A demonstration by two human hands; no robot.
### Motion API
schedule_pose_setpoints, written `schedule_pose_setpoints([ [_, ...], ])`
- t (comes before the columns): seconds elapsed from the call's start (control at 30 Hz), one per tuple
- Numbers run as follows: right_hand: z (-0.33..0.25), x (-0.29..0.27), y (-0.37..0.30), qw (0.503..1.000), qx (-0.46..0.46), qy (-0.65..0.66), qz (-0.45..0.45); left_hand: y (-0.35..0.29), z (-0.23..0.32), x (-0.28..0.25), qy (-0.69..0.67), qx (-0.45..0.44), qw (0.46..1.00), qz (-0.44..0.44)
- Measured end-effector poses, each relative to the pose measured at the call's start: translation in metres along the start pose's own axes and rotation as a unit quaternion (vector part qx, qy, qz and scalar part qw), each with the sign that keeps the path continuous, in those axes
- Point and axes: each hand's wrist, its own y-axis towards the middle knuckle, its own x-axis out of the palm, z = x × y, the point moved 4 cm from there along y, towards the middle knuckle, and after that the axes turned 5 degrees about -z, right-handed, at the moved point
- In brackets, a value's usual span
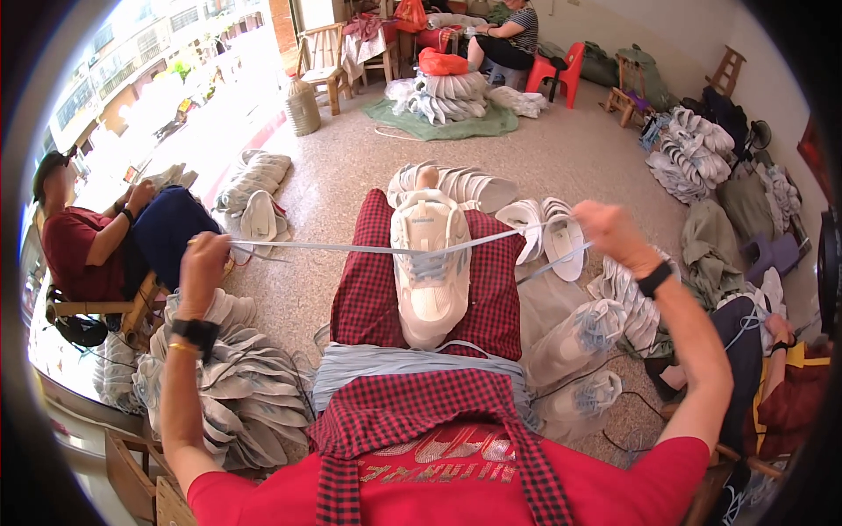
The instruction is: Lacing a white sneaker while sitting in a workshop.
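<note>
A white shoe [430, 280] with pale blue lacing stands on my lap, toe toward me, between my knees under a red-and-black checked apron [368, 272]. A pale blue shoelace [351, 249] runs through it and is pulled out wide to both sides, nearly straight. My left hand [203, 259] is closed on one end at the left, and my right hand [614, 235] is closed on the other at the right, where a loose tail hangs down. Across my lap lies a thick bundle of pale blue laces [421, 366]. Both hands are raised away from the shoe.
Stacked white shoe uppers [237, 394] lie at my left, with more beyond my knees. Laced shoes [579, 333] stand at my right. Co-workers sit at left, right and back. A red plastic chair [561, 74] and a big jug [301, 105] stand farther off.
</note>
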Motion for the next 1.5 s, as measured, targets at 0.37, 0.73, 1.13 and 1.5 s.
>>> schedule_pose_setpoints([
  [0.37,0.118,-0.211,-0.162,0.911,0.315,-0.265,0.036,-0.118,-0.141,-0.153,0.207,-0.086,0.959,0.174],
  [0.73,-0.016,-0.020,-0.074,0.828,0.314,0.302,0.354,-0.019,-0.013,-0.045,-0.280,-0.217,0.870,0.342],
  [1.13,-0.135,0.109,0.064,0.829,0.198,0.501,0.153,0.066,0.205,0.125,-0.642,-0.188,0.742,-0.040],
  [1.5,-0.128,0.114,0.066,0.808,0.213,0.531,0.138,0.056,0.207,0.122,-0.555,-0.216,0.800,-0.068],
])
